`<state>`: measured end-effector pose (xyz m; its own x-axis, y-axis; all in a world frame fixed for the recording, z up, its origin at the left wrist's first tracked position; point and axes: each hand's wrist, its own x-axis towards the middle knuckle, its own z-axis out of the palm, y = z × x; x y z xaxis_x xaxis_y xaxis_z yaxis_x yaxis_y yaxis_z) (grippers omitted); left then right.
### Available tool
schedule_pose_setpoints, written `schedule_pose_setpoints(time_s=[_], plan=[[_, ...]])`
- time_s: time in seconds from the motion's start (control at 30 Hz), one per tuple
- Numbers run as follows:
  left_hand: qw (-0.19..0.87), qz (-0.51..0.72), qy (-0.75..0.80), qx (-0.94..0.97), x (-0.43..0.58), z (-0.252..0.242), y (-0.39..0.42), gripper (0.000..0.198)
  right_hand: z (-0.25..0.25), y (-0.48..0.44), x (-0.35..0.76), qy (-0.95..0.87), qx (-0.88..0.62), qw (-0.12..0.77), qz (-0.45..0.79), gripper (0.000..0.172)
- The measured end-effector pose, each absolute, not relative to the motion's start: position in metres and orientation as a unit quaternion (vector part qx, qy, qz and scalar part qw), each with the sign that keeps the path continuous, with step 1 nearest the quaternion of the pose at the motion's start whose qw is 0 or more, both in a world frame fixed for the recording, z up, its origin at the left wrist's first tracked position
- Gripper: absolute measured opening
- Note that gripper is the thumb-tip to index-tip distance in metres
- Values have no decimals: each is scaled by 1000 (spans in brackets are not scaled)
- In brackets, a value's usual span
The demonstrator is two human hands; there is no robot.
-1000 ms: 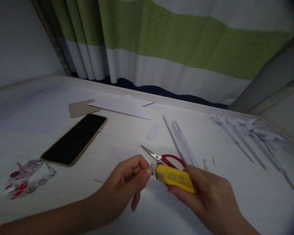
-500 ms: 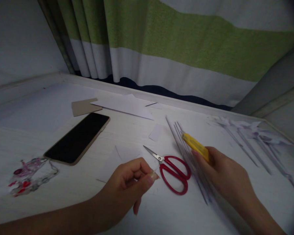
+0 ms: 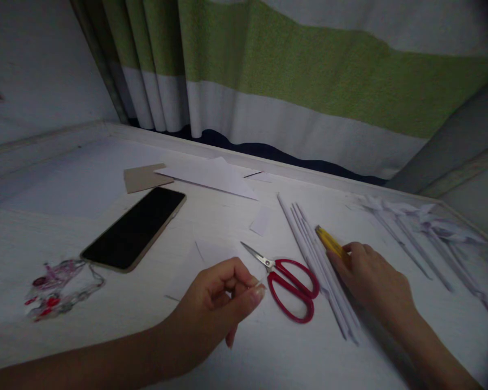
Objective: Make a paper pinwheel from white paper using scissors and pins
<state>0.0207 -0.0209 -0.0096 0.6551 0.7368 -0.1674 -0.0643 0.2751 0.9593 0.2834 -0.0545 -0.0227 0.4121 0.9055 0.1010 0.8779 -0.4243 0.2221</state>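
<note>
My left hand (image 3: 225, 298) is closed in a pinch, thumb against forefinger. A tiny whitish sliver shows at the fingertips, too small to name. Just right of it lie red-handled scissors (image 3: 287, 281), blades slightly apart and pointing up and left. My right hand (image 3: 374, 281) grips a yellow utility knife (image 3: 330, 241) low over the table, its tip toward the back; no blade can be made out. Beside the knife, on its left, several rolled white paper sticks (image 3: 315, 260) lie side by side. A small white paper piece (image 3: 260, 221) rests beyond the scissors.
A phone (image 3: 136, 227) with a beaded strap (image 3: 61, 287) lies on the left. Behind it are grey-brown card (image 3: 146, 177) and a folded white sheet (image 3: 211, 176). Several paper pinwheels (image 3: 427, 225) on sticks lie at right. A green-and-white curtain (image 3: 293, 65) hangs behind the table.
My right hand has moved right and down with the utility knife, off the paper sticks to beside them. My left hand keeps its pinch. The view has shifted slightly.
</note>
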Motion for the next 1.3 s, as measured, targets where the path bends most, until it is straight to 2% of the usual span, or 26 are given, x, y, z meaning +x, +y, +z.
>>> schedule_pose_setpoints(time_s=[0.43, 0.9, 1.07, 1.13, 1.17, 1.2, 1.23, 1.3], plan=[[717, 271, 333, 549, 20, -9, -23, 17, -24, -52, 295, 527, 836, 59, 140, 38], [709, 231, 335, 576, 19, -17, -22, 24, -30, -46, 325, 569, 810, -8, 140, 31], [665, 201, 350, 628, 21, -14, -24, 26, -18, -49, 315, 578, 796, -104, 150, 37], [642, 186, 368, 646, 22, -11, -27, 26, -6, -57, 293, 596, 775, -159, 138, 33], [631, 180, 377, 654, 23, -11, -29, 26, -1, -62, 277, 620, 752, -194, 110, 29], [623, 172, 381, 662, 24, -10, -31, 26, 4, -68, 260, 661, 692, -288, 20, 25], [617, 163, 378, 670, 24, -11, -32, 27, 7, -74, 243, 693, 631, -340, -77, 23], [611, 149, 362, 688, 25, -13, -34, 27, 8, -83, 212, 741, 513, -386, -196, 30]])
